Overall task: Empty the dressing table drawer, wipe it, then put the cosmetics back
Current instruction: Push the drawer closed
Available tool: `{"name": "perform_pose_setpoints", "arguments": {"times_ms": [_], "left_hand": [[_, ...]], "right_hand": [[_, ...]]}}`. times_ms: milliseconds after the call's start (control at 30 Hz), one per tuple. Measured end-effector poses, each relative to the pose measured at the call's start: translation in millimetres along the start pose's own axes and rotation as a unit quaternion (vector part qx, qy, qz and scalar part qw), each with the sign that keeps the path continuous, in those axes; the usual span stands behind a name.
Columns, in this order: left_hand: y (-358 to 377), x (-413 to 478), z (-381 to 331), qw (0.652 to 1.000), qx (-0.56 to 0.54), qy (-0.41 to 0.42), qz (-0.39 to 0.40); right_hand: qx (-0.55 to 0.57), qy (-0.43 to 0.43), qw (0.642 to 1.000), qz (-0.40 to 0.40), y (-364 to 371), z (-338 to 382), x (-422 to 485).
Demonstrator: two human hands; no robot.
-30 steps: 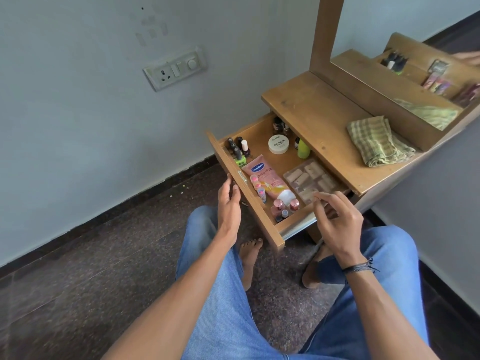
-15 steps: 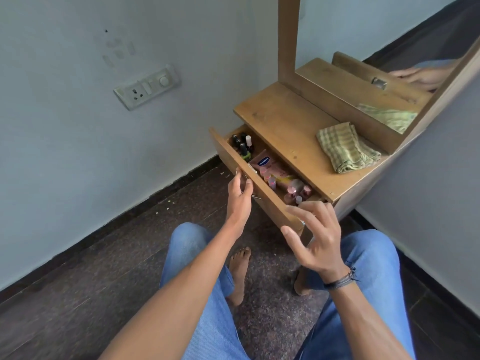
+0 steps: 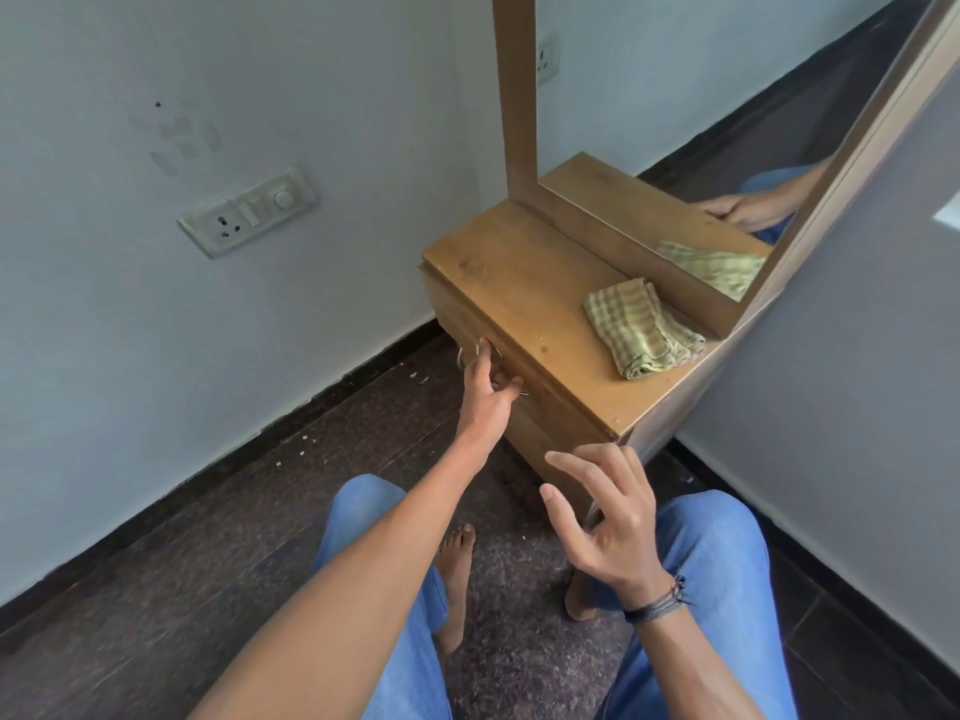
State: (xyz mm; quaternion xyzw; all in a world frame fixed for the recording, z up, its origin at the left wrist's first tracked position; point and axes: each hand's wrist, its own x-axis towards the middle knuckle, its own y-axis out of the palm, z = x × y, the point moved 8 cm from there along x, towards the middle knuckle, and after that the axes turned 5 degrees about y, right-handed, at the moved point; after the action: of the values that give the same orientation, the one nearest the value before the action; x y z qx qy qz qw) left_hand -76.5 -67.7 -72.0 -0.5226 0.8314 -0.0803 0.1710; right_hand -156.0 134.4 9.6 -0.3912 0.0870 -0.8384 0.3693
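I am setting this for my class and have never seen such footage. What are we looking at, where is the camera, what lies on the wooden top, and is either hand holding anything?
There is no machine here: a person in jeans works with bare hands. The view comes from one wide-angle camera worn on the head, looking forward and down, so both arms reach in from the bottom of the picture. The wooden dressing table stands in a corner of the room, its drawer shut. A folded green checked cloth lies on its top, below the mirror. The left hand grips the metal drawer handle. The right hand hovers open near the table's front corner, holding nothing. No cosmetics are in sight.
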Motion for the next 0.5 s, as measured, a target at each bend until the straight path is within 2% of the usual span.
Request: {"name": "perform_pose_setpoints", "arguments": {"times_ms": [333,500], "left_hand": [[17.2,21.5,-1.1,0.999,-0.022,0.008,0.024],[5.6,3.3,-21.3,0.999,0.008,-0.013,0.032]], "right_hand": [[0.008,0.033,0.999,-0.001,0.2,-11.2,-2.5],[0.008,0.051,0.999,0.008,1.3,-4.1,-2.8]]}}
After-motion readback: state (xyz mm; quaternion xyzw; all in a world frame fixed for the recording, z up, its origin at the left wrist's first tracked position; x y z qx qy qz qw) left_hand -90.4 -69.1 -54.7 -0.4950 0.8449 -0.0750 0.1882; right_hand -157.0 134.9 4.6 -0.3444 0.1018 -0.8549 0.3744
